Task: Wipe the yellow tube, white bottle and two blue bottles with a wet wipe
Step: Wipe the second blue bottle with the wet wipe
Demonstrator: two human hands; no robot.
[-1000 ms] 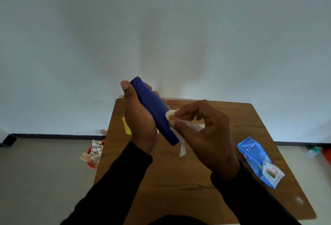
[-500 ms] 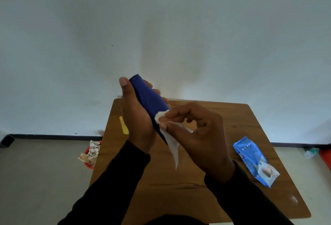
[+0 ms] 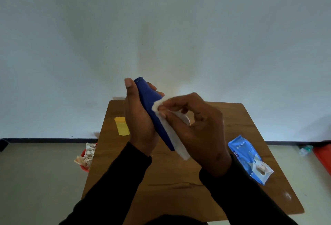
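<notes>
The left hand [image 3: 141,122] grips a dark blue plastic bottle [image 3: 152,110], tilted, held above the brown wooden table [image 3: 179,189]. The right hand [image 3: 198,133] pinches a white wet wipe [image 3: 172,133] w/ thumb and fingers, pressed against the bottle's right side. A yellow plastic tube [image 3: 122,126] lies left of the grip; a blue wipe pack [image 3: 249,158] lies right of it.

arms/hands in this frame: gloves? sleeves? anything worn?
No gloves: the left hand and the right hand are both bare. No rings, watch or bands show. Both forearms are covered by long black sleeves, left sleeve and right sleeve, plain fabric with no visible print or markings, ending at the wrists. No cables or straps visible.
</notes>
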